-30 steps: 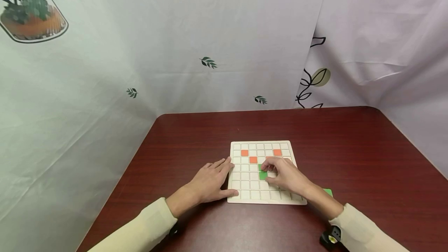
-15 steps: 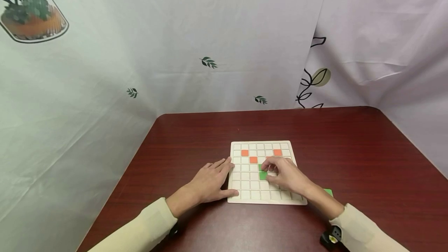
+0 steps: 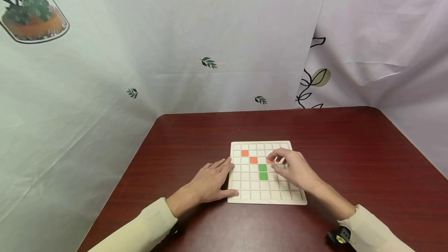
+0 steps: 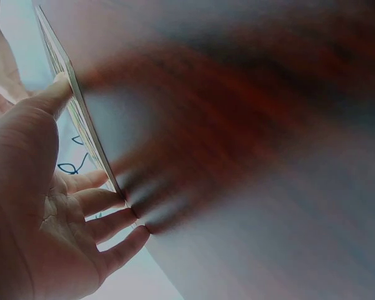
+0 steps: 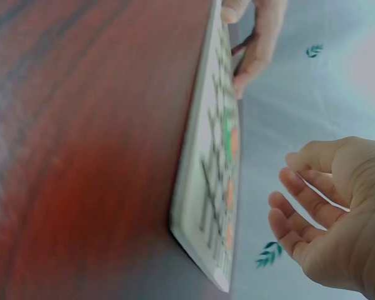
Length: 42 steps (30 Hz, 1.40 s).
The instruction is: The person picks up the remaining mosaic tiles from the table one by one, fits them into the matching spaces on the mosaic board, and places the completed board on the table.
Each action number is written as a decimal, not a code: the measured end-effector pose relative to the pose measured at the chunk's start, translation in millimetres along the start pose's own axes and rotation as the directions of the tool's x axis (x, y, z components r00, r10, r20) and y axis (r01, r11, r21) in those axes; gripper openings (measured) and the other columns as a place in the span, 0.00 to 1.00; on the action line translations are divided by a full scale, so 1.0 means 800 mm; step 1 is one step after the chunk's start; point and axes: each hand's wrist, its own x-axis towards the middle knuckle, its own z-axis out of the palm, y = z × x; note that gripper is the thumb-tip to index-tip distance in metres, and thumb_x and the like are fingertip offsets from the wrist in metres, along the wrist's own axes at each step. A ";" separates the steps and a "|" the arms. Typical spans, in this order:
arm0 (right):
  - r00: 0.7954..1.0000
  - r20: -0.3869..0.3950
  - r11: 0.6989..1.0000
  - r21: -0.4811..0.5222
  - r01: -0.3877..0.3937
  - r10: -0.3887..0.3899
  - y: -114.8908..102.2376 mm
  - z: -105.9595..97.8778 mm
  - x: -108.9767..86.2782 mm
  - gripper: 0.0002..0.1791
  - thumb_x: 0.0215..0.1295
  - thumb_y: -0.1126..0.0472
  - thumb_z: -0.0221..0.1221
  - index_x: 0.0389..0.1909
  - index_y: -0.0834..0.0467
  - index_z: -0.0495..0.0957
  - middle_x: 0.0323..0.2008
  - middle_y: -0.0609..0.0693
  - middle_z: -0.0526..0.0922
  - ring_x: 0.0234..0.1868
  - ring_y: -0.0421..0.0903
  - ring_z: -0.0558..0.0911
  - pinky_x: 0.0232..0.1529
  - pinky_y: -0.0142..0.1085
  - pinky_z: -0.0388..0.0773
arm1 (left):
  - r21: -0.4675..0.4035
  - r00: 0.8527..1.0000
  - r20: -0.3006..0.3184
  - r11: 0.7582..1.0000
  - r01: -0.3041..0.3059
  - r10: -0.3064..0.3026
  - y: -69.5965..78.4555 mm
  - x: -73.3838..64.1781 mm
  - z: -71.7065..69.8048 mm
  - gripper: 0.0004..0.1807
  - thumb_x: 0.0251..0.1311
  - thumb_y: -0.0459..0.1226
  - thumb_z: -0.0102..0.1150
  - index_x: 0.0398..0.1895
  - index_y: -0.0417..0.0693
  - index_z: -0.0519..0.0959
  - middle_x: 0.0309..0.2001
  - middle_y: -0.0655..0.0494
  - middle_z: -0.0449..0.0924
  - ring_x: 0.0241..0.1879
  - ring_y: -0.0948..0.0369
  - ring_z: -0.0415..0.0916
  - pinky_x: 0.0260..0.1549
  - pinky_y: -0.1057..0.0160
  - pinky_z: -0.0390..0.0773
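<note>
A cream board with a square grid (image 3: 245, 195) lies flat on the table. Two green squares (image 3: 263, 176) stand one above the other near its middle. Orange squares (image 3: 253, 160) sit in the upper rows, some partly covered by the right hand. My left hand (image 3: 211, 182) rests at the board's left edge, fingers extended and fingertips touching it; the left wrist view shows thumb and fingers along that edge. Over the board's right side hovers my right hand (image 3: 295, 169). In the right wrist view its fingers (image 5: 309, 203) are loosely bent, with nothing seen between them.
The dark red-brown table (image 3: 196, 135) spreads around the board. A pale curtain (image 3: 227, 30) printed with leaves and plants hangs behind it. A black device (image 3: 338, 238) sits at the right cuff.
My right hand has moved up and right, away from the green squares, which are now fully visible. Its forearm now covers the green thing right of the board. The left hand stays put.
</note>
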 end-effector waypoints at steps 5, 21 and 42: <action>0.998 -0.054 0.998 -0.041 0.037 -0.039 -0.003 -0.018 -0.004 0.14 0.57 0.71 0.66 0.43 0.55 0.84 0.40 0.45 0.86 0.40 0.47 0.81 0.39 0.44 0.78 | 0.002 1.000 0.001 1.000 -0.001 0.001 0.000 0.000 0.000 0.50 0.59 0.73 0.44 0.73 0.48 0.64 0.75 0.47 0.57 0.73 0.52 0.58 0.62 0.46 0.67; 0.982 -0.176 0.992 -0.088 -0.088 0.071 0.017 -0.076 -0.037 0.15 0.56 0.66 0.71 0.44 0.51 0.83 0.38 0.45 0.87 0.34 0.41 0.81 0.34 0.32 0.77 | 0.007 1.000 -0.003 1.000 0.001 -0.001 0.001 0.000 -0.001 0.50 0.59 0.73 0.46 0.73 0.48 0.64 0.75 0.47 0.57 0.73 0.52 0.58 0.62 0.46 0.67; 0.976 -0.144 0.986 0.006 -0.166 0.165 0.053 -0.102 -0.089 0.10 0.61 0.59 0.69 0.44 0.50 0.83 0.34 0.44 0.86 0.32 0.38 0.82 0.33 0.26 0.75 | -0.006 1.000 0.014 1.000 0.014 -0.014 0.003 -0.001 -0.002 0.50 0.59 0.73 0.46 0.74 0.47 0.63 0.76 0.47 0.56 0.73 0.52 0.58 0.64 0.46 0.66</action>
